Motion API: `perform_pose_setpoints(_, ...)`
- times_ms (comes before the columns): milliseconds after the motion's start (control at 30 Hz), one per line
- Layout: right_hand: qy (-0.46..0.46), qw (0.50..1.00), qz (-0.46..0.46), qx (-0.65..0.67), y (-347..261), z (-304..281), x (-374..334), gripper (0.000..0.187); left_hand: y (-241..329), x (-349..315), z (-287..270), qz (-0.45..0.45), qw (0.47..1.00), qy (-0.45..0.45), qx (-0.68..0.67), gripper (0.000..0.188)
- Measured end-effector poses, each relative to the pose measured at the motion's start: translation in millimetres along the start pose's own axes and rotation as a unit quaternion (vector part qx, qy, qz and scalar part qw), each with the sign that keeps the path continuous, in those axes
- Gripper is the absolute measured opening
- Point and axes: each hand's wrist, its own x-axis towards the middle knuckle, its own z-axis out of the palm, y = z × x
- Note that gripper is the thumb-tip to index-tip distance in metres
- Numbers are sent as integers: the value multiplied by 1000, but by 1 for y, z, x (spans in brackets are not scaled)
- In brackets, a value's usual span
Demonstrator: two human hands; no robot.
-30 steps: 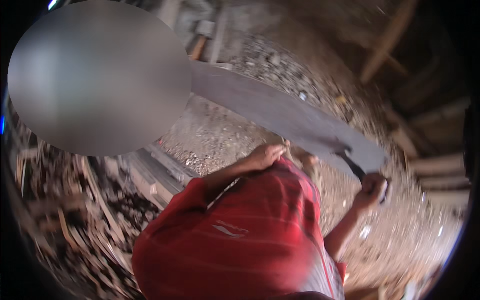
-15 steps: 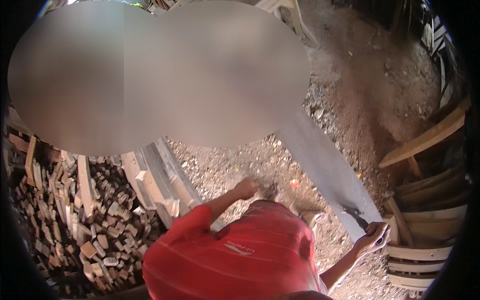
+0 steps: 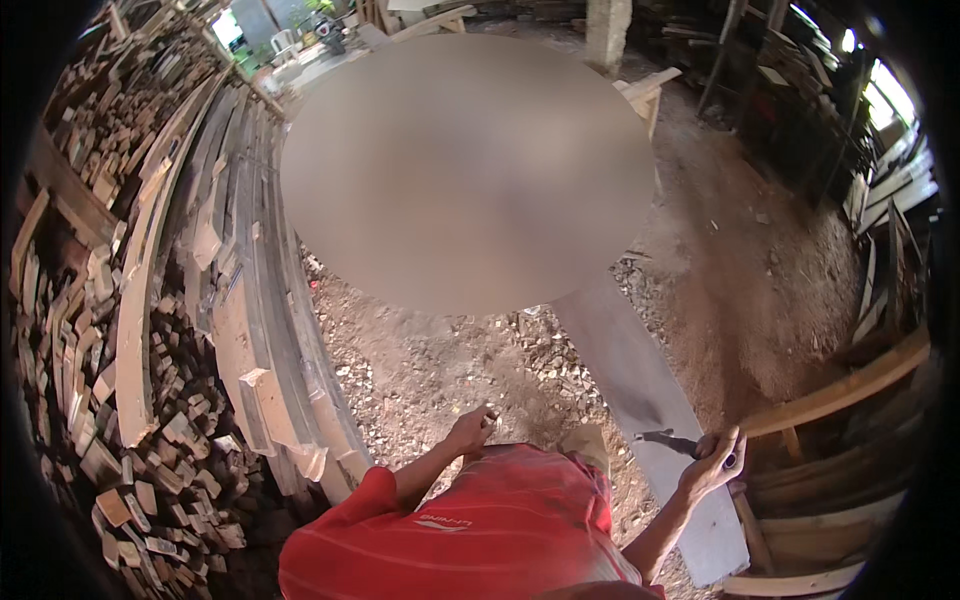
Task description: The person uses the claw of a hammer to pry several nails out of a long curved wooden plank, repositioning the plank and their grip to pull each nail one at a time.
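My right hand (image 3: 716, 460) is closed around the dark handle of a hammer (image 3: 668, 440). Its head points left, over a long grey board (image 3: 622, 350), and throws a shadow on the surface. The board runs from beside my right forearm up toward the blurred area, where its far end is hidden. In front of my red shirt, my left hand (image 3: 470, 430) is held above the gravelly ground with its fingers curled in. Whatever may be in those fingers is too small to name.
Long planks (image 3: 235, 330) lie stacked on the left, beside a large heap of wood offcuts (image 3: 165, 510). More curved timber (image 3: 850, 385) is piled close on the right. A concrete post (image 3: 607, 35) rises at the back. A large blurred patch hides the middle distance.
The view has tilted up, bringing the far yard and posts into sight. My right hand with the hammer has shifted slightly up and left in the picture; my left hand stays curled.
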Motion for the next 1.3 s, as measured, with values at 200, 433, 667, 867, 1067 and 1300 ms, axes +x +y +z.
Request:
perform_pose_setpoints(200,-88,995,44,-21,14,93,30,38,10,38,-32,-26,996,66,-57,39)
perform_pose_setpoints(433,-212,957,-15,-196,70,201,82,23,-74,78,-73,-80,978,190,-23,45)
perform_pose_setpoints(667,-317,940,4,-125,52,347,104,15,-235,39,-79,-219,879,188,-380,39)
perform_pose_setpoints(867,-315,946,-48,63,29,481,99,12,-231,80,-123,-356,883,233,-197,37)
perform_pose_setpoints(1067,-298,941,-104,123,42,601,82,13,-284,218,-247,-280,915,273,-98,38)
perform_pose_setpoints(1300,-240,960,-135,-51,109,707,45,24,-247,408,-416,-180,945,240,-130,41)
